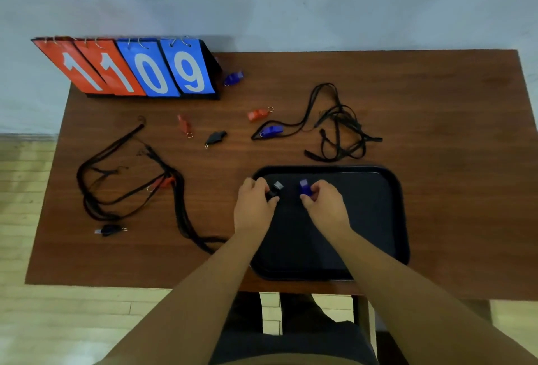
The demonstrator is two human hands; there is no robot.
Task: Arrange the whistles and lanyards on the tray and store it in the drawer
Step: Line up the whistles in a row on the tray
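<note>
Dim, even indoor light; the source is not visible and shadows are soft, with no hard glare on the table (407, 120). Wide-angle view: table edges bow and the flip scoreboard (128, 69) leans at the left. Overall soft focus; the tray (398, 190) interior reads as near-featureless black.

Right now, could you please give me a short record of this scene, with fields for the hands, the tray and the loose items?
left hand: holds a black plastic whistle over the tray
right hand: holds a blue plastic whistle over the tray
black rectangular plastic tray: on the brown wooden table, near its front edge
loose whistles on table: blue by the flip scoreboard, two red, one black, blue on a lanyard
black lanyards: tangled pile far right, bundle at left
drawer: not in view
</note>
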